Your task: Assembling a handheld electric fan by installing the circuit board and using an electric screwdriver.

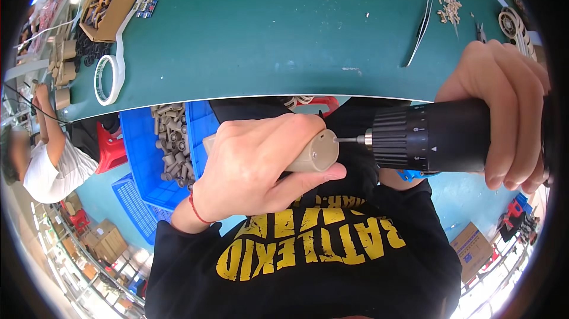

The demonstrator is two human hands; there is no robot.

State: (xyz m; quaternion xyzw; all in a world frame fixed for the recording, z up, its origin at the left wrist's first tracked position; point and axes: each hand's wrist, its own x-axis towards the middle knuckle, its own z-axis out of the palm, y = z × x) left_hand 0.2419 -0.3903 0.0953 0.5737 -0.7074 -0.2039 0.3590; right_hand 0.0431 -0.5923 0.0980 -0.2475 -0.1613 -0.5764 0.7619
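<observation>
A left hand (255,162) grips a tan cylindrical part (321,154) beyond the edge of a green surface (267,34), near a blue bin (137,159), while the right hand (508,106) wraps its fingers around a black power screwdriver (453,135), bit (351,140) at the part's end.

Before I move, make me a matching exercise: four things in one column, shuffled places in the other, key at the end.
1. Beige part
2. Black driver
3. Tweezers
4. Blue bin

A. Lying on the green table, toward its right
B. In the left hand
C. Near the table edge, at left, holding small parts
D. In the right hand

Pairs: 1-B, 2-D, 3-A, 4-C
</observation>
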